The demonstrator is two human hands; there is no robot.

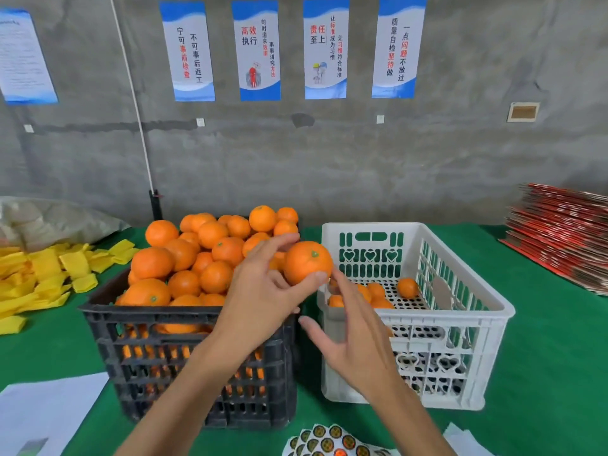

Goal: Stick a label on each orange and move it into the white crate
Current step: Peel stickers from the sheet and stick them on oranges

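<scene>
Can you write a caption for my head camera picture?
Left hand holds an orange between black crate and white crate.

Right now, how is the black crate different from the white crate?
The black crate is heaped with oranges above its rim; the white crate holds only a few on its floor. The black crate stands to the left, the white crate to the right. The white crate has heart-shaped cutouts; the black crate shows plain slots. Both are slotted plastic crates standing on the green table cover.

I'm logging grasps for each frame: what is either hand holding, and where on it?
The left hand holds one orange, fingertips on its upper left, thumb under its lower right. The right hand holds nothing visible.
</scene>
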